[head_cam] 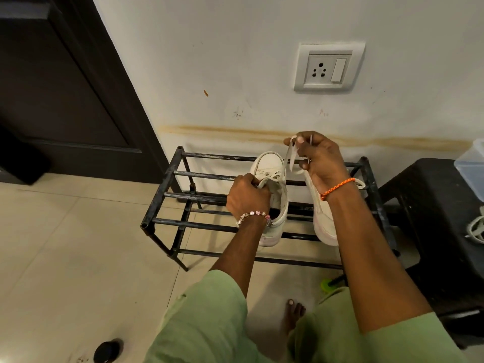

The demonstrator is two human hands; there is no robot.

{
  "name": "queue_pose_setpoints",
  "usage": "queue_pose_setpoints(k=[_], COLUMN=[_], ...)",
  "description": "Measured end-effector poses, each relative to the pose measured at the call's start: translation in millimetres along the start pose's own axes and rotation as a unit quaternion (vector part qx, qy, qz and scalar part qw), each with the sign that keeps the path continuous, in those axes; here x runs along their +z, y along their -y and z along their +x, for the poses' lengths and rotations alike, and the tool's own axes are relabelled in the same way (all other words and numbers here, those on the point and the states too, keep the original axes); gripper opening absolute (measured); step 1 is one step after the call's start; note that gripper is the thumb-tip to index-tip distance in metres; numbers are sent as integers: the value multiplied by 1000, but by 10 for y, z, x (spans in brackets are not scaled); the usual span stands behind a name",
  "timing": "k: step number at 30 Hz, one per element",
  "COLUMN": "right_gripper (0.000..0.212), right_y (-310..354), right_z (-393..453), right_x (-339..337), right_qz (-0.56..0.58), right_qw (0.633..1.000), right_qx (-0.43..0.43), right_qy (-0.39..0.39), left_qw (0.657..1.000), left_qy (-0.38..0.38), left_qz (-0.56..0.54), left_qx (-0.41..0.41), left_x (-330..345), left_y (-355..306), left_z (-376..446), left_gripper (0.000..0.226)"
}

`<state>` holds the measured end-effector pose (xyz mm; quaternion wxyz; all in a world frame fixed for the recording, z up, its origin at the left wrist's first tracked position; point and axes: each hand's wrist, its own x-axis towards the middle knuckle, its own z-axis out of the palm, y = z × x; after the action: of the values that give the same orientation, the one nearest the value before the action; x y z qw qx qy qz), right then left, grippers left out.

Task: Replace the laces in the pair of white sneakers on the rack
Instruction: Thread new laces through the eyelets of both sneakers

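Observation:
Two white sneakers stand side by side on the black metal rack [167, 184], toes toward the wall. My left hand [247, 196] grips the left sneaker [271, 166] at its lace area, fingers curled over the side. My right hand [318, 159] is raised above the right sneaker [324, 221] and pinches a white lace [291, 155] that runs down to the left sneaker's eyelets. Most of the right sneaker's top is hidden behind my right wrist.
A black stool [429, 205] stands right of the rack, carrying a clear plastic box [472, 163] and a bundle of white laces [478, 227]. A dark door [65, 87] is at left. A wall socket [328, 68] sits above. My bare foot [293, 314] is on the tiled floor.

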<state>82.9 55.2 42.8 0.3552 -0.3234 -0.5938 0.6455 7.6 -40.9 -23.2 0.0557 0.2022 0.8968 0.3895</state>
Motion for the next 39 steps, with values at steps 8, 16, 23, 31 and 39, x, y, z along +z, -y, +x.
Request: queue_pose_setpoints(k=[8, 16, 23, 31, 39], right_gripper=[35, 38, 36, 15, 36], right_y=[-350, -487, -179, -301, -493], right_z=[4, 21, 116, 110, 63], right_x=[-2, 37, 27, 3, 69], right_qz=[-380, -340, -85, -219, -394], right_qw=[920, 925, 996, 970, 897], right_qx=[94, 155, 15, 99, 170], right_qy=[1, 64, 11, -36, 108], left_qw=[1000, 999, 999, 999, 997], left_qy=[-8, -11, -6, -4, -10], left_qz=[-11, -37, -49, -49, -69], left_qx=[-2, -11, -16, -15, -33], left_x=[18, 6, 20, 18, 17], left_y=[15, 10, 28, 29, 41], left_z=[-6, -24, -9, 7, 4], left_gripper=[17, 19, 16, 17, 16])
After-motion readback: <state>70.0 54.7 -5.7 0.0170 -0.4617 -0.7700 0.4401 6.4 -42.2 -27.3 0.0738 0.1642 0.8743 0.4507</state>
